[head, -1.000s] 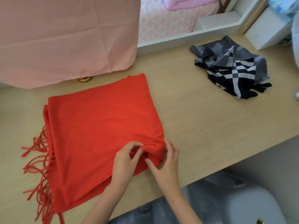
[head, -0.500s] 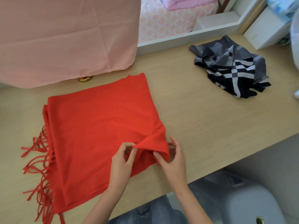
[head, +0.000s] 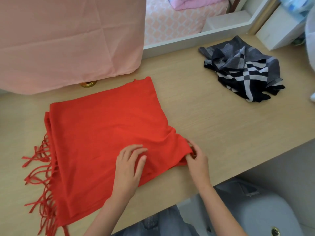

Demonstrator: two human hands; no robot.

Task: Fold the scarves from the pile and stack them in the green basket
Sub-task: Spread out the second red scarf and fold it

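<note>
A: Grips?
B: Left grip [head: 130, 165] flat on red scarf [head: 102, 133], fingers straight. Right grip [head: 197, 158] pinches its near-right corner.
A: Scarf?
B: Folded square, flat on pale wood desk [head: 213, 120], fringe [head: 39, 176] at left edge. Crumpled plaid scarf [head: 243, 70] far right. Pink cloth [head: 68, 40] hangs back left.

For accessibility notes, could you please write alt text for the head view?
A person's left hand rests on a folded red scarf on a table; the right hand pinches its corner. A crumpled plaid scarf lies beyond.
</note>
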